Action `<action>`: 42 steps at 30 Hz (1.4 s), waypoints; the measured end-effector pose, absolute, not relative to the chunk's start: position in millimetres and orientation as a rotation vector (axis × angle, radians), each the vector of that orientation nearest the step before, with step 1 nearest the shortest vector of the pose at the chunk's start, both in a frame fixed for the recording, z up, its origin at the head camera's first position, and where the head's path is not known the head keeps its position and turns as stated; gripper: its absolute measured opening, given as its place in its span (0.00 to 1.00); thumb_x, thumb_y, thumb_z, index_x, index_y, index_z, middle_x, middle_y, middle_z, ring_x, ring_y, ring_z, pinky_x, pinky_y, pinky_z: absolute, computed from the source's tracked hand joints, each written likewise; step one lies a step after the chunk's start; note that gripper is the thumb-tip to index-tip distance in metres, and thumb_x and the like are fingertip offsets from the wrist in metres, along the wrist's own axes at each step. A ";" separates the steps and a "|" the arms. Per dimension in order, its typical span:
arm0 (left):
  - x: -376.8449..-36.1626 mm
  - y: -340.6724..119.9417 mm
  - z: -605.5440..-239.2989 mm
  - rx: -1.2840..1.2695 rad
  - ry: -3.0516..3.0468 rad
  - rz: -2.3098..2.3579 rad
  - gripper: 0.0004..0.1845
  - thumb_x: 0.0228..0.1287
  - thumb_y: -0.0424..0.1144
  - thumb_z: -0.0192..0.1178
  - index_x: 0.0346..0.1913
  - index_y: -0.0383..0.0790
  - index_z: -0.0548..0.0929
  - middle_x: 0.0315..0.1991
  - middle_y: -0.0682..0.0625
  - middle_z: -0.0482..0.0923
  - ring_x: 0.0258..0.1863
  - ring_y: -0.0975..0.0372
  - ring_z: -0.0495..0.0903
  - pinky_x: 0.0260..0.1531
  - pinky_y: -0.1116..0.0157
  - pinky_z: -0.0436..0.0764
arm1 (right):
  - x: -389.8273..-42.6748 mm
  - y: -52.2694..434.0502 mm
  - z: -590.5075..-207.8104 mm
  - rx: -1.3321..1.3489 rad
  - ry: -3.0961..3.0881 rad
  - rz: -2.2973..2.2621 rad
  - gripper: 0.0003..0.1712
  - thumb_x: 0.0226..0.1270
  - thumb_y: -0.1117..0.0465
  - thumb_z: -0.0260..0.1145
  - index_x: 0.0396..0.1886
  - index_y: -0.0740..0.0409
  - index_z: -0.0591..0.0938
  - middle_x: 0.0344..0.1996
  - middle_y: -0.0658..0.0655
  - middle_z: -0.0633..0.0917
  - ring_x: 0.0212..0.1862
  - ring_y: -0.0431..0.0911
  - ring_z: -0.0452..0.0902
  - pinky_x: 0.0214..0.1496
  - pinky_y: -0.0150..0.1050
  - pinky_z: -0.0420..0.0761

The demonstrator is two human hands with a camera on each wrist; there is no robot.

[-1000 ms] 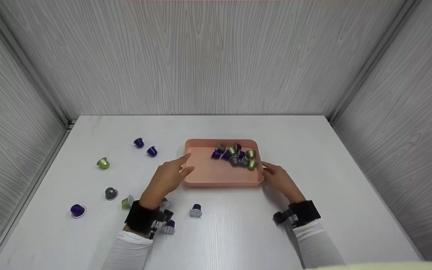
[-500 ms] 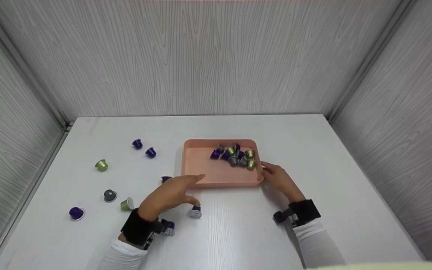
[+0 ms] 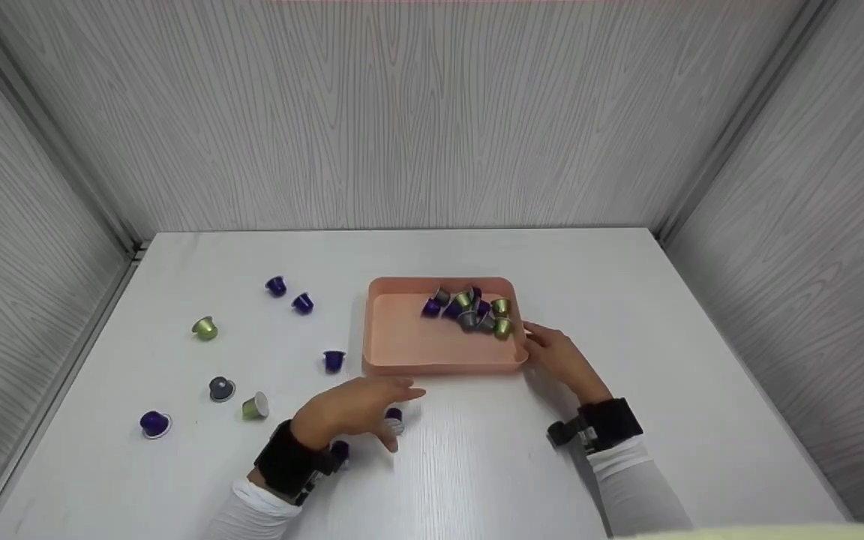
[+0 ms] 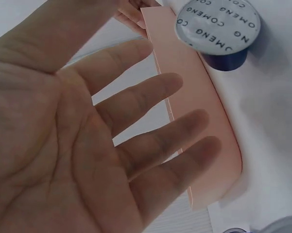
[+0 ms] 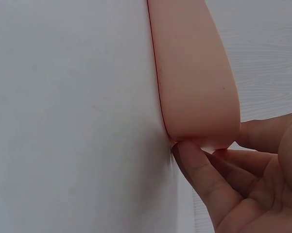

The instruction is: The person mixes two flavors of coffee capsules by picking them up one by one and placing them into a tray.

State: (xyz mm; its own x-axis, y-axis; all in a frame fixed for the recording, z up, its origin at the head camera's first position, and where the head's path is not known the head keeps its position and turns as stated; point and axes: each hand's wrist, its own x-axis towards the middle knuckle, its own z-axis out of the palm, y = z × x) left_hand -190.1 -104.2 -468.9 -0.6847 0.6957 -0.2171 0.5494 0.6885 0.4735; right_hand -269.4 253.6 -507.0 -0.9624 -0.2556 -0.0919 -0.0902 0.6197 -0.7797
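My left hand [image 3: 361,409] hovers in front of the tray's near left corner, fingers extended and apart, holding nothing. Between its thumb and fingers lies a purple coffee capsule [image 3: 394,417], partly hidden; its printed foil lid [image 4: 218,24] faces the left wrist camera. Another purple capsule [image 3: 339,452] lies beneath the wrist. My right hand [image 3: 563,364] grips the near right corner of the shallow pink tray [image 3: 409,369]; in the right wrist view, a finger sits at the base of the tray wall [image 5: 197,87] and the thumb at its rim. Purple, green and grey capsules [image 3: 468,319] are heaped in the tray's right half.
Left of the tray, several capsules lie scattered: purple ones [image 3: 334,361] [image 3: 302,304] [image 3: 276,286] [image 3: 154,424], green ones [image 3: 205,328] [image 3: 255,406] and a grey one [image 3: 222,388]. Grey wood-grained panels [image 3: 417,112] enclose the white table [image 3: 627,300] at the back and sides.
My left hand has moved from the tray's left rim toward me, down over the purple capsule in front, uncovering another purple capsule beside the tray. The right hand and tray stay in place.
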 end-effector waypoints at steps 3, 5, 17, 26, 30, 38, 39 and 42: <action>-187.9 -101.6 -470.6 0.981 2.526 0.472 0.43 0.44 0.38 0.79 0.68 0.43 0.74 0.66 0.44 0.70 0.66 0.51 0.68 0.63 0.53 0.67 | -268.4 254.0 -507.2 -0.285 2.628 -1.289 0.28 0.76 0.61 0.52 0.73 0.63 0.65 0.58 0.67 0.78 0.56 0.53 0.78 0.55 0.46 0.75; -186.4 -100.0 -470.6 0.976 2.532 0.444 0.40 0.44 0.36 0.78 0.66 0.42 0.76 0.64 0.45 0.73 0.64 0.52 0.70 0.62 0.54 0.68 | -268.4 254.3 -507.6 -0.294 2.634 -1.293 0.28 0.76 0.62 0.52 0.73 0.63 0.65 0.58 0.67 0.79 0.54 0.53 0.79 0.54 0.46 0.76; -184.4 -100.9 -476.0 1.145 2.640 0.346 0.16 0.49 0.30 0.74 0.43 0.39 0.88 0.38 0.50 0.85 0.41 0.57 0.81 0.46 0.60 0.77 | -267.7 253.7 -507.5 -0.255 2.628 -1.290 0.29 0.77 0.59 0.53 0.73 0.64 0.64 0.58 0.67 0.78 0.54 0.53 0.79 0.54 0.46 0.76; -185.7 -100.4 -479.0 1.133 2.694 0.439 0.04 0.55 0.28 0.67 0.34 0.37 0.87 0.31 0.51 0.83 0.32 0.59 0.78 0.39 0.60 0.78 | -269.2 254.3 -508.3 -0.262 2.661 -1.257 0.28 0.76 0.60 0.53 0.72 0.63 0.65 0.58 0.67 0.78 0.56 0.54 0.77 0.55 0.48 0.75; -187.7 -101.9 -477.6 1.110 2.710 0.466 0.04 0.56 0.25 0.63 0.30 0.37 0.84 0.25 0.53 0.77 0.26 0.62 0.71 0.32 0.62 0.76 | -270.9 253.7 -509.6 -0.256 2.659 -1.273 0.28 0.76 0.60 0.53 0.72 0.64 0.66 0.58 0.67 0.79 0.56 0.54 0.77 0.56 0.47 0.74; -195.4 -104.4 -466.7 1.036 2.718 0.548 0.05 0.63 0.30 0.63 0.30 0.41 0.82 0.23 0.57 0.70 0.23 0.63 0.67 0.25 0.64 0.69 | -271.8 253.8 -510.1 -0.205 2.686 -1.225 0.28 0.76 0.59 0.53 0.72 0.62 0.67 0.59 0.66 0.78 0.58 0.53 0.75 0.58 0.49 0.73; -196.6 -104.4 -465.2 1.034 2.717 0.559 0.05 0.64 0.31 0.63 0.30 0.41 0.82 0.23 0.57 0.70 0.23 0.63 0.67 0.25 0.64 0.69 | -271.7 253.9 -510.1 -0.197 2.679 -1.229 0.28 0.76 0.59 0.53 0.72 0.61 0.67 0.59 0.66 0.78 0.58 0.53 0.75 0.58 0.49 0.73; -200.3 -104.3 -460.7 1.034 2.725 0.591 0.05 0.64 0.31 0.63 0.30 0.40 0.81 0.24 0.56 0.71 0.24 0.62 0.68 0.26 0.63 0.71 | -271.7 253.8 -510.6 -0.193 2.661 -1.238 0.28 0.76 0.58 0.54 0.72 0.61 0.66 0.60 0.66 0.77 0.59 0.53 0.74 0.59 0.49 0.73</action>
